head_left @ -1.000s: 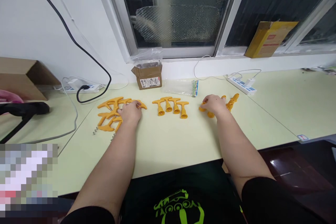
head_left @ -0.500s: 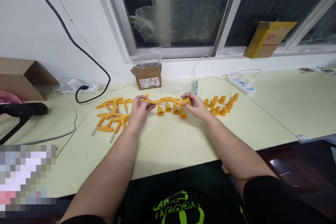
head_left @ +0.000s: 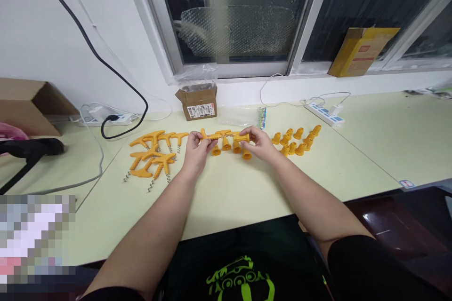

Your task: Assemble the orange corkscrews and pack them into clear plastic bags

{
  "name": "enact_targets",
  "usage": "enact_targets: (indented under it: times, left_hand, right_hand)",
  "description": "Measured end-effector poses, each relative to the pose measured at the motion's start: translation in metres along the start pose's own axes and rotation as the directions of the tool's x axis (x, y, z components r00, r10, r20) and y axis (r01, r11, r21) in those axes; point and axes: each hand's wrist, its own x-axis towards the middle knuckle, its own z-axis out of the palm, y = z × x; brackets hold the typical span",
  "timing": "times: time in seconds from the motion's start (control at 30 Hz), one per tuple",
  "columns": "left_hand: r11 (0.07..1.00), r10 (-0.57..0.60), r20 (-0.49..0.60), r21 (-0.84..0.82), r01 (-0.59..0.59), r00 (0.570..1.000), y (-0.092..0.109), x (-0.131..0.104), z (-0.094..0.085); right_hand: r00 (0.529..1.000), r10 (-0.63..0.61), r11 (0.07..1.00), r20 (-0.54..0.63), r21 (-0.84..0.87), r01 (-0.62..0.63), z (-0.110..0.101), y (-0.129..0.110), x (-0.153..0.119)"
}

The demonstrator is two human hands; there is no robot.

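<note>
My left hand (head_left: 197, 152) is closed on a yellow T-handled corkscrew (head_left: 212, 136), its metal spiral pointing right. In my right hand (head_left: 260, 143) is a yellow bell-shaped sleeve (head_left: 242, 138), held level with its narrow end toward the spiral. The spiral's tip meets or lies close to the sleeve; I cannot tell whether it is inside. Behind and below the hands stand several corkscrews joined with sleeves (head_left: 226, 145), partly covered. Left of my left hand lies a group of loose corkscrews (head_left: 154, 154). Several loose sleeves (head_left: 300, 149) stand to the right of my right hand.
A small open cardboard box (head_left: 201, 105) and a clear plastic bag (head_left: 242, 116) lie at the back by the window. Power strips (head_left: 325, 114) with cables sit along the wall. A black cable (head_left: 123, 82) hangs at left, near a larger carton (head_left: 28, 103).
My hands have come closer together. The left hand moved right with the corkscrew, and the right hand brought the sleeve slightly left, lining it up with the spiral.
</note>
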Motion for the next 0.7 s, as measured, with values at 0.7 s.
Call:
enact_targets:
  times: [0.7]
  left_hand:
    - [0.983, -0.177, 0.302, 0.102, 0.153, 0.937, 0.000, -0.023, 0.015]
  right_hand:
    - [0.988, 0.106, 0.976, 0.114, 0.180, -0.125, 0.007, -0.010, -0.002]
